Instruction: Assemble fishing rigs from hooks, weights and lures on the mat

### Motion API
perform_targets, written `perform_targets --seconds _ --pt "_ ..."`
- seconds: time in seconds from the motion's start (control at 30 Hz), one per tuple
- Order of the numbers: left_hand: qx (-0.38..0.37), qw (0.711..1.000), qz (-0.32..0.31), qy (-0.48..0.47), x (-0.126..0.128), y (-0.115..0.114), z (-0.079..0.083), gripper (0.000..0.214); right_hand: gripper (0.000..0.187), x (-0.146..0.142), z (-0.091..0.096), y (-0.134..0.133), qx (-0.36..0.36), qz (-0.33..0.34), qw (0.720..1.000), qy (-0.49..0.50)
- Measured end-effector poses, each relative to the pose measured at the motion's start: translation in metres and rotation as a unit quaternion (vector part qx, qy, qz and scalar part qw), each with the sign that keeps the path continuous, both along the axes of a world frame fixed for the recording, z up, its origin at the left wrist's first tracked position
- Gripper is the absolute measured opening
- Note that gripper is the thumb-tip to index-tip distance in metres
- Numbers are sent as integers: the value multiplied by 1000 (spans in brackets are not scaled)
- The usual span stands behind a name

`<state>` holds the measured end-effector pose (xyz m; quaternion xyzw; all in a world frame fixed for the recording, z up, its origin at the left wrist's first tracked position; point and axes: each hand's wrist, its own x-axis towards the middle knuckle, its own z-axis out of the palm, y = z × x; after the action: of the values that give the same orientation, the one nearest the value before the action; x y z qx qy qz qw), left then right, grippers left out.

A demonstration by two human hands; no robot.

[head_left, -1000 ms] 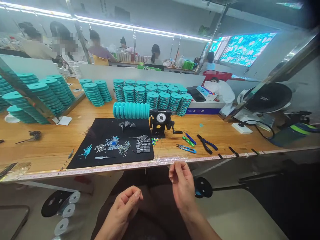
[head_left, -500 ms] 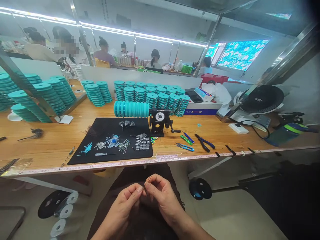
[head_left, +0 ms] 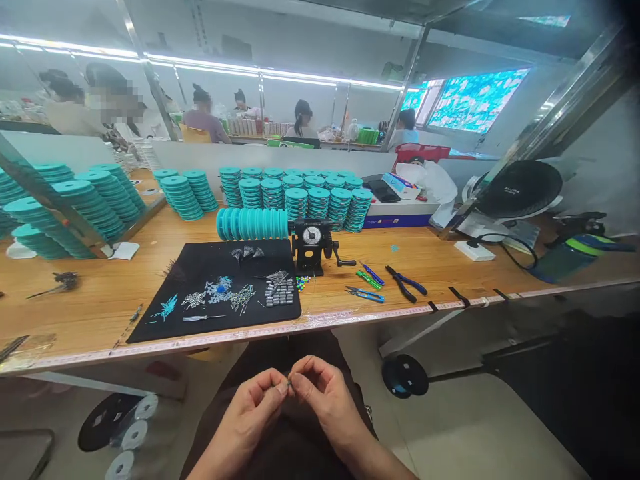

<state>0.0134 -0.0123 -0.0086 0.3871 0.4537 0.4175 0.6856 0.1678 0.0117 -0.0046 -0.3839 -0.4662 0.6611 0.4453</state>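
Above my lap, in front of the table edge, my left hand (head_left: 256, 408) is closed in a pinch, thumb against forefinger. My right hand (head_left: 324, 399) pinches too, and its fingertips meet those of the left. Something tiny shows between the two pinches, too small to name. On the table ahead lies a black mat (head_left: 200, 263) bearing small heaps: light blue slim pieces (head_left: 167, 307), silvery pin-like parts (head_left: 243, 297), clear bluish bits (head_left: 220, 288) and grey sinker-like pieces (head_left: 280, 293). A small screwdriver (head_left: 203, 318) rests near the mat's front edge.
Behind the mat stands a black hand-cranked winder (head_left: 311, 243) carrying turquoise spools (head_left: 253, 224). More spools are stacked (head_left: 295, 203) at the back. Snips (head_left: 366, 294), a green tool (head_left: 370, 279) and pliers (head_left: 405, 283) lie right. Several people sit at a farther bench.
The camera view has shifted and tilted slightly. My fingertips have come closer together, and the thin dark strand above my right fingers no longer shows clearly.
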Motion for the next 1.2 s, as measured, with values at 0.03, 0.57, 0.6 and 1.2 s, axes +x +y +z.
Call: perform_targets --seconds 0.03,0.57,0.6,1.2 --pt "9 1000 -9 15 -1 1 2 37 23 0 -1 0 3 1 1000 1" --pt "140 949 -48 279 -23 -1 -1 28 29 1 -4 7 -89 -63 988 110" --pt "183 924 -20 334 -29 0 0 22 30 0 -4 8 -68 -73 991 88" --pt "25 991 -23 131 -3 -3 -5 45 12 26 49 7 149 -193 970 -6"
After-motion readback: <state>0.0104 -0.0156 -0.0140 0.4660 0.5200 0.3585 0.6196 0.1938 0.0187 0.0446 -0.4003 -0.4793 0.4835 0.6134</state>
